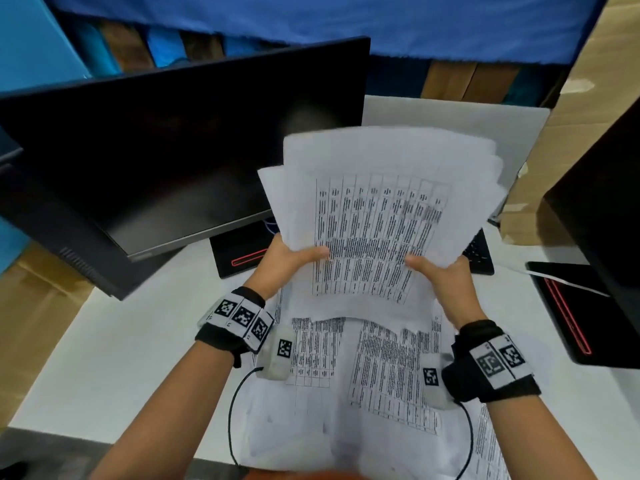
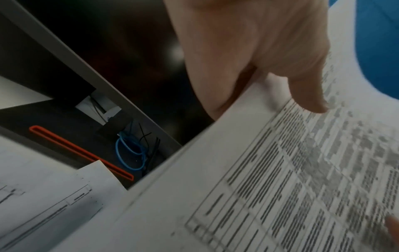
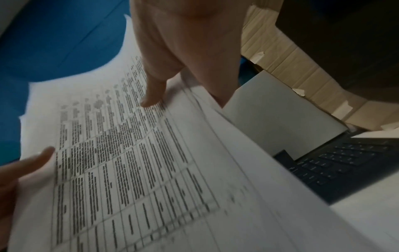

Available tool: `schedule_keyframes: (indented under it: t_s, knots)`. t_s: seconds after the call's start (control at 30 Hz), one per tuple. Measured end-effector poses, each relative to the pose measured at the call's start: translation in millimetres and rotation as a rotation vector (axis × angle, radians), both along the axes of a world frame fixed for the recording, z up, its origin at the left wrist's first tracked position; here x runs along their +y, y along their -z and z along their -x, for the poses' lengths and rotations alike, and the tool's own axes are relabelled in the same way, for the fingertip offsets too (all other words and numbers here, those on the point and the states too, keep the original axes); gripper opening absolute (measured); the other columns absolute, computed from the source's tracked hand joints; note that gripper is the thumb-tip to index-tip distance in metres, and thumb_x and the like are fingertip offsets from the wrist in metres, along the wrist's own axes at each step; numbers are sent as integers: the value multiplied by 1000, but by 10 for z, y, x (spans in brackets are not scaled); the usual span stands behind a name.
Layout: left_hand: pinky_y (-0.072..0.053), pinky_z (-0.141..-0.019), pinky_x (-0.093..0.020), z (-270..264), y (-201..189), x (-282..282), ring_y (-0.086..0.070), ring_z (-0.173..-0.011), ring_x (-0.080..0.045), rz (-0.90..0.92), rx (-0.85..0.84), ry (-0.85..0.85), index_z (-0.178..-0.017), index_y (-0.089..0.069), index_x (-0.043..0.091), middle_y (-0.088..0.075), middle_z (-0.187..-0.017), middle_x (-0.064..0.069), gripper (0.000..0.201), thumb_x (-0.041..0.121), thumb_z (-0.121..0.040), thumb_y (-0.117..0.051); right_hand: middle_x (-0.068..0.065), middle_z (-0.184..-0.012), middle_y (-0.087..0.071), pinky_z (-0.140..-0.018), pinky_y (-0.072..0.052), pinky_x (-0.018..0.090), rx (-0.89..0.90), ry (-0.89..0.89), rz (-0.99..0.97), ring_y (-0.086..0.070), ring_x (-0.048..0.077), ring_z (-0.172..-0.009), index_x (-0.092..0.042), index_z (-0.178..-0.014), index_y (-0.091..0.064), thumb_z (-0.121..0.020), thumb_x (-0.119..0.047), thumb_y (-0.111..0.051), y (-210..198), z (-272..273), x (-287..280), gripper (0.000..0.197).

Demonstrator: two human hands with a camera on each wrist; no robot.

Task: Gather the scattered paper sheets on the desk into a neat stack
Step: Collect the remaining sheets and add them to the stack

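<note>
Both hands hold a bundle of printed sheets [image 1: 377,216] up off the white bench [image 1: 114,344], in front of a dark monitor [image 1: 166,147]. The left hand [image 1: 282,263] grasps the bundle's left edge, thumb lying across the top page and fingers hidden behind; the right hand [image 1: 446,275] grasps the right edge the same way, thumb on the printed table. The sheets in the bundle are not squared: their far corners fan out at different angles, and the near edge sags between the wrists. More sheets [image 1: 374,382] lie flat and overlapping on the bench beneath the arms, reaching its near edge. A black keyboard [image 1: 479,252] lies beyond the bundle, partly hidden by it. In the left wrist view, blue cable ties [image 2: 129,153] sit on the monitor's base beside an orange slot. Cardboard [image 1: 568,109] stands at the right.
</note>
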State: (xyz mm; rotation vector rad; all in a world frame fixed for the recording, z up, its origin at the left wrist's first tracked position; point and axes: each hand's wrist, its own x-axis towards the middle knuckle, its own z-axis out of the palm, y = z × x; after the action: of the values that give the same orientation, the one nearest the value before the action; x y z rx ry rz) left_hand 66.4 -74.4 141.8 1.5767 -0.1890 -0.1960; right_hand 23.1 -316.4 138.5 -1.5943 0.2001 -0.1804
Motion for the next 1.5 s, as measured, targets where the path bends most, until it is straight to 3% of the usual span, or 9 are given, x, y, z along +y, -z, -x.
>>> schedule_keyframes:
  t_s: [0.2,0.43,0.5,0.63,0.8,1.0,1.23,1.33,1.5]
  knots:
    - [-48,-76,-5,54,84,-17,-61,-88,14,-31,-26,21,-101,-54,33,-61,-102,15,38,5,-78,-66,-4,-102,-67,-101,-43,37,76,-38,21,-62,12,-101,-26,-98,-61,-67,-17,-77,78,13,18,37]
    - [-50,-72,-9,19,-157,37,-65,-87,8,8,-110,94,-98,-56,29,-72,-85,22,46,-8,-72,-66,-15,-79,-70,-70,-50,6,-55,-96,22,-65,-12,-74,-30,-85,-61,-71,-2,-71,-146,13,-17,33]
    - [-51,-72,-11,15,-184,59,-66,-87,4,55,-113,117,-99,-57,26,-73,-86,23,46,-3,-65,-72,-18,-74,-73,-68,-51,10,-63,-119,16,-67,-6,-76,-25,-84,-65,-65,-16,-76,-195,24,-3,23]
    - [-52,-74,-13,25,-166,76,-67,-92,0,95,-77,137,-103,-58,22,-73,-92,18,61,31,-49,-83,-20,-82,-74,-71,-51,10,-39,-126,-20,-68,-3,-82,-24,-89,-65,-43,-53,-79,-177,48,-1,56]
    - [-51,-76,-12,50,-120,39,-65,-95,1,70,-72,147,-105,-57,24,-72,-95,20,65,40,-48,-83,-3,-97,-69,-99,-47,37,16,-90,6,-65,12,-97,-19,-97,-63,-54,-25,-79,-114,-1,45,47]
    - [-53,-79,-20,-9,-204,100,-66,-97,-6,108,-65,135,-106,-58,23,-73,-96,14,68,45,-47,-84,-11,-94,-65,-77,-49,8,-55,-132,24,-64,-9,-84,-29,-88,-61,-70,-2,-73,-246,-48,-15,34]
    - [-48,-71,-7,28,289,67,-65,-79,11,-79,116,67,-106,-59,12,-72,-77,22,31,1,-78,-64,-12,-87,-69,-78,-47,14,118,-96,51,-65,-2,-83,-28,-86,-63,-74,-9,-71,137,11,69,23]
    - [-48,-70,-3,31,326,37,-62,-80,16,-121,113,79,-110,-55,18,-64,-95,15,37,0,-79,-63,-19,-68,-68,-64,-44,6,73,-29,16,-61,-14,-63,-26,-78,-60,-76,-6,-69,67,35,77,22]
    - [-45,-72,1,18,108,-71,-59,-84,21,-99,-5,35,-99,-50,36,-60,-97,22,40,3,-80,-62,-16,-79,-63,-61,-45,3,-87,43,-10,-61,-16,-65,-27,-76,-58,-77,-2,-67,-218,53,33,27]
